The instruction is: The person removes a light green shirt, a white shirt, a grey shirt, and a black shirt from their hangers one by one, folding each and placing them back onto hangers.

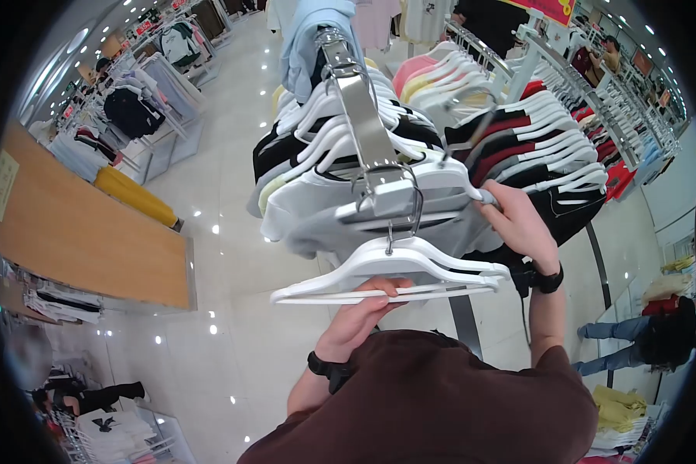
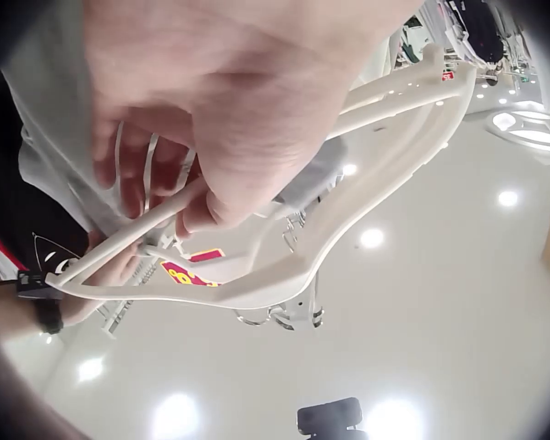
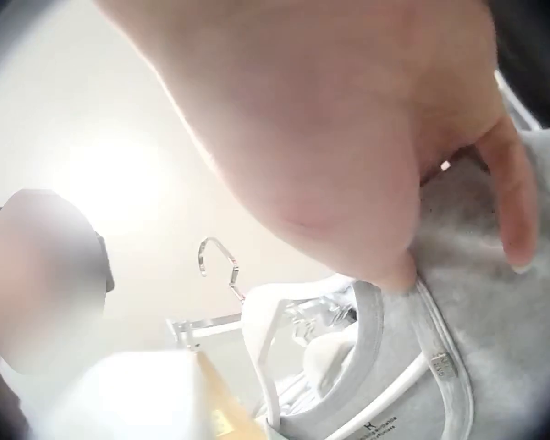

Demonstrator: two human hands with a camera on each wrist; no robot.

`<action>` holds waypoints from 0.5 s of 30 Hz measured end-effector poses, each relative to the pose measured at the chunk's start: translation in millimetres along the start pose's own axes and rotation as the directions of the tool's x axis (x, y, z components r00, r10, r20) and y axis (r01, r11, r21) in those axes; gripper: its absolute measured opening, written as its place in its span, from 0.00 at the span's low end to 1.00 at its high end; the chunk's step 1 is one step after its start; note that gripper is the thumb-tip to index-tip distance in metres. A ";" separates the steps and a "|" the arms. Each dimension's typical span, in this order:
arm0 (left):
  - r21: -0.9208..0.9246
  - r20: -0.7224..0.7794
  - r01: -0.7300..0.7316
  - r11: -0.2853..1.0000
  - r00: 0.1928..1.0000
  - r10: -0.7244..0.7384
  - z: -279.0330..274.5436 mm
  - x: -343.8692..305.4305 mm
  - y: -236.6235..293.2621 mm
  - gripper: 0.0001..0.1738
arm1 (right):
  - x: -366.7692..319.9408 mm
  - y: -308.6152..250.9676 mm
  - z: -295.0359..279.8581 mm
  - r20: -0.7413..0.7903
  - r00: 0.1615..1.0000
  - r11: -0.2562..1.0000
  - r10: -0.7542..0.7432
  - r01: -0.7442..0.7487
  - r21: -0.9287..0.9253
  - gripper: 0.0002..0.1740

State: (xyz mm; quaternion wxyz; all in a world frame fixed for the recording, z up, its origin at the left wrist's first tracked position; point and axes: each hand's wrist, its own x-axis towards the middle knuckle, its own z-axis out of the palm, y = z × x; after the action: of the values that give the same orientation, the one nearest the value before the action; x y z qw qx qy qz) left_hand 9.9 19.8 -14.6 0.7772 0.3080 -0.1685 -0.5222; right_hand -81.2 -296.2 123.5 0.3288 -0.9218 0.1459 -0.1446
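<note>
My left hand (image 1: 361,315) curls its fingers round the lower bars of bare white hangers (image 1: 410,255), which are in front of my chest just below the rail's near end. The left wrist view shows the thumb over a white bar (image 2: 133,229). At the right, my right hand (image 1: 522,224) grips the shoulder end of a white hanger (image 1: 445,176) that carries a grey T-shirt (image 1: 441,224). In the right wrist view the thumb lies at the neckline of the grey T-shirt (image 3: 495,312), and the hanger's metal hook (image 3: 218,257) stands up free of the rail.
A metal rail (image 1: 363,124) runs away from me, with shirts on white hangers along both sides. Dark and red garments (image 1: 518,139) hang at the right. A wooden counter (image 1: 93,224) stands at the left, and people are at the far right and lower left.
</note>
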 end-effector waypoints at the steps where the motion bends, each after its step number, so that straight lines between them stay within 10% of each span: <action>1: 0.001 -0.025 0.004 1.000 1.000 -0.004 1.6 2.4 2.4 0.11 | 9.3 -13.0 -3.6 0.073 0.995 0.997 -0.066 0.068 -0.028 0.10; 15: 0.011 0.036 0.064 0.998 0.997 -0.064 -28.5 23.0 9.5 0.23 | 56.1 -11.1 41.0 0.317 0.927 0.972 -0.199 0.229 -0.061 0.12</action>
State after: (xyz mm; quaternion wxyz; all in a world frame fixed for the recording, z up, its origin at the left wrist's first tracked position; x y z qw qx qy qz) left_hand 42.4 9.9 -31.2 0.7555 0.3073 -0.1752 -0.5515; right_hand -13.1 -285.3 109.9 0.2848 -0.9582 -0.0020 -0.0263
